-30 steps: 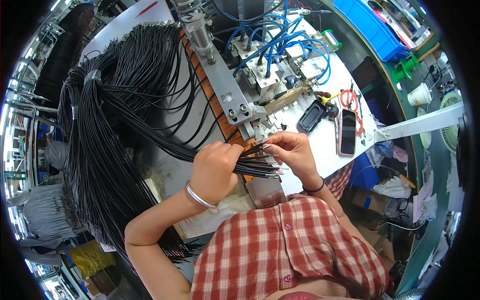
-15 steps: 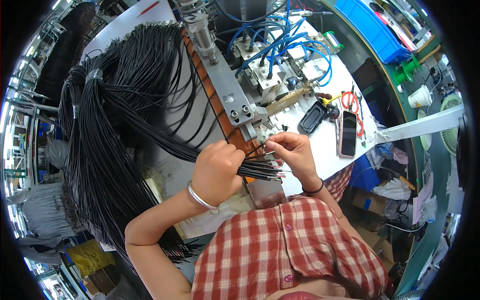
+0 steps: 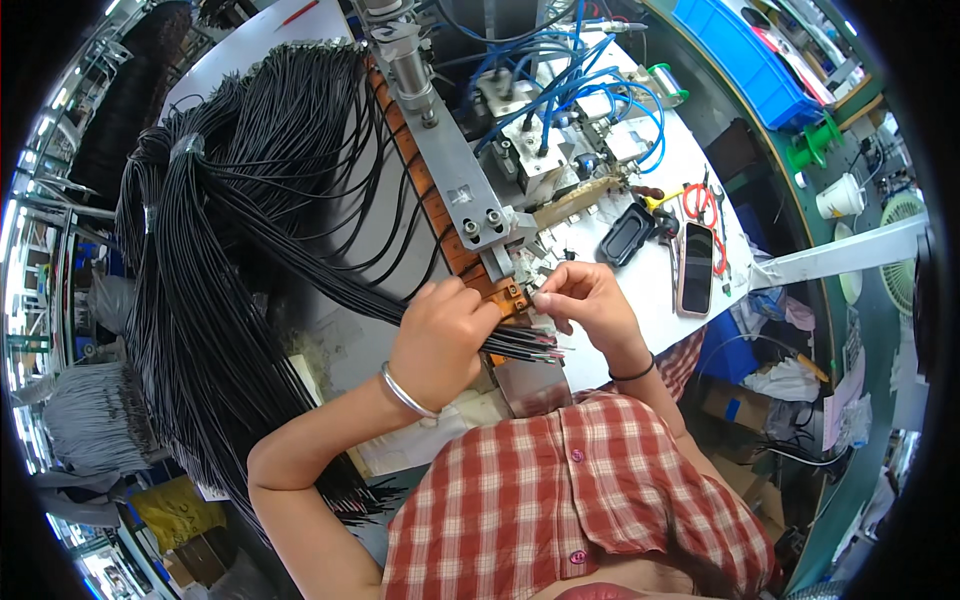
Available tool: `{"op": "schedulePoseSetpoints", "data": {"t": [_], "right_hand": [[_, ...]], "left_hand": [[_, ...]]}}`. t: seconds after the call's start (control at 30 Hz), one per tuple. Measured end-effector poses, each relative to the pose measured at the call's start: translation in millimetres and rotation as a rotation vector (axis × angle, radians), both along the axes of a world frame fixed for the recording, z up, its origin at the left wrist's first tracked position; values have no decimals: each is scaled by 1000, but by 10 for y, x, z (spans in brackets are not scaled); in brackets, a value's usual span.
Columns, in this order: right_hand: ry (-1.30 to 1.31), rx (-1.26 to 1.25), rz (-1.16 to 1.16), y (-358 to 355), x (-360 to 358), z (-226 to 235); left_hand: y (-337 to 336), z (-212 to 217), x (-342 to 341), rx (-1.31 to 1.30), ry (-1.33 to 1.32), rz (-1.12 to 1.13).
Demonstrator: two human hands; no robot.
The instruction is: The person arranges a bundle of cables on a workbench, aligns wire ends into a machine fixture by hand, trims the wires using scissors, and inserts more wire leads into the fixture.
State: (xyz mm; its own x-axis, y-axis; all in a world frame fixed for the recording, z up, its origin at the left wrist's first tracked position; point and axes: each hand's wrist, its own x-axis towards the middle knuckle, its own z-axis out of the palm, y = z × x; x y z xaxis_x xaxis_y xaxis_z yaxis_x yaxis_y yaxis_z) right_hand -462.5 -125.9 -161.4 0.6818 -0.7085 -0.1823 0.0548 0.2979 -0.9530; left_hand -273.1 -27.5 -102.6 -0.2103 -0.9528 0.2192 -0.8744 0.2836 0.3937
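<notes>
My left hand (image 3: pixel 447 335) is closed around a bundle of black cables (image 3: pixel 340 292), whose stripped, pinkish ends (image 3: pixel 540 350) stick out past its fingers toward my right. My right hand (image 3: pixel 597 312) has thumb and forefinger pinched together beside the end of an orange rail (image 3: pixel 512 298). What lies between those fingertips is too small to make out. Single black cables (image 3: pixel 395 215) lie across the rail in a row. Just beyond both hands stands a metal machine arm (image 3: pixel 455 180) with a block at its near end.
A large tied mass of black cables (image 3: pixel 185 270) covers the table's left side. Blue air tubes (image 3: pixel 590 85) loop over metal blocks at the back. To the right lie a black tray (image 3: pixel 628 235), red-handled scissors (image 3: pixel 697 203) and a phone (image 3: pixel 696 268).
The orange rail has slid toward me, so its end now shows between my hands, and the cables across it have shifted too. My right fingertips have lowered slightly to the rail's end.
</notes>
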Motion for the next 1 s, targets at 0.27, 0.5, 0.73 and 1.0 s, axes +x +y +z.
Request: {"op": "schedulePoseSetpoints", "data": {"t": [0.27, 0.5, 0.73, 1.0], "right_hand": [[47, 13, -29, 6, 60, -126], [62, 202, 148, -72, 19, -70], [63, -106, -147, 76, 31, -91], [-25, -2, -141, 103, 42, 8]], "left_hand": [[-22, -22, 8, -86, 36, -15], [8, -98, 30, 14, -76, -21], [-20, -34, 13, -116, -71, -7], [10, 20, 27, -39, -15, -3]]}}
